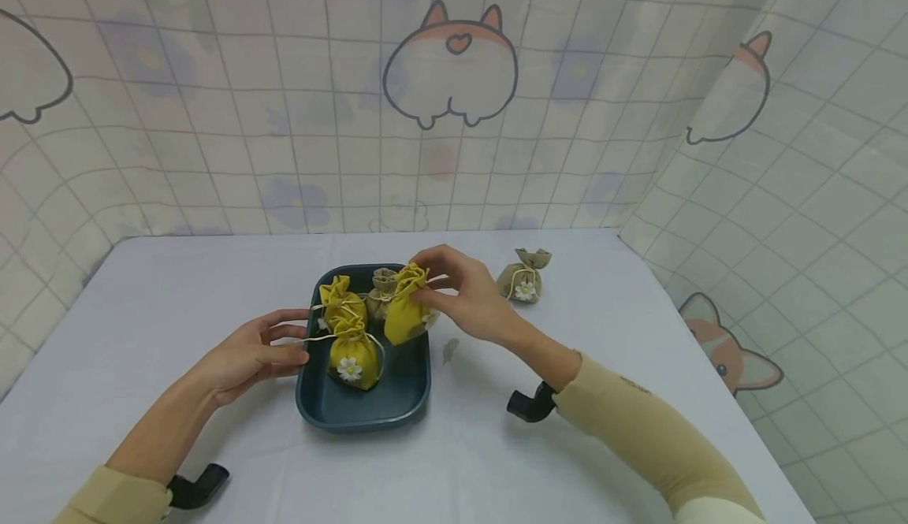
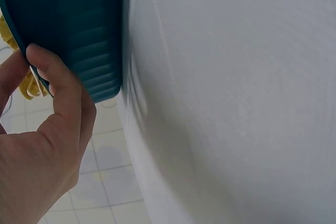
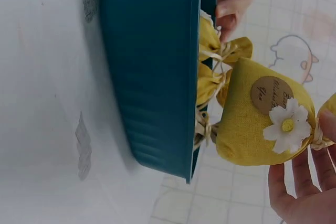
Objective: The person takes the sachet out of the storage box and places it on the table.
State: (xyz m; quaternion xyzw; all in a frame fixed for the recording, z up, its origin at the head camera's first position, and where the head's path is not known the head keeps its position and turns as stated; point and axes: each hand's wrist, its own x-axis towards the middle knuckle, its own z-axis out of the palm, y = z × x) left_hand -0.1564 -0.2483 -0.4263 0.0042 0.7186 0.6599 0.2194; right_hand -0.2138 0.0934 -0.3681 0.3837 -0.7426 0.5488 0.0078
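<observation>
“Head view is showing me a blue-green tray on a white tabletop. What is the right hand doing?”

“It's grasping. Thumb and fingers are pinching the neck of a yellow bag, and the bag is hanging at a tilt over the tray's right rim.”

“And on the right wrist camera?”

“There I'm seeing that same bag up close. It's wearing a white flower with a yellow centre, and beside the petals a round brown label is carrying some handwriting. I'm not able to tell whether the bag is touching the ones below.”

“How are the fingers of the left hand lying?”

“Relaxed. They're bending loosely rather than clenching, and the tips are touching the tray's left rim. From the left wrist I'm seeing thumb and finger resting right at that edge.”

“What is the tray holding?”

“Two yellow bags are sitting along its left side, a front one and a rear one. A beige bag is sitting beside the rear one. A pale string from the front one is running out over the left rim.”

“And outside it?”

“Another beige bag is standing on the tabletop, to the right of the tray, beyond the right hand. Behind everything, a checked curtain is hanging, and tan sleeves are covering the arms.”
</observation>
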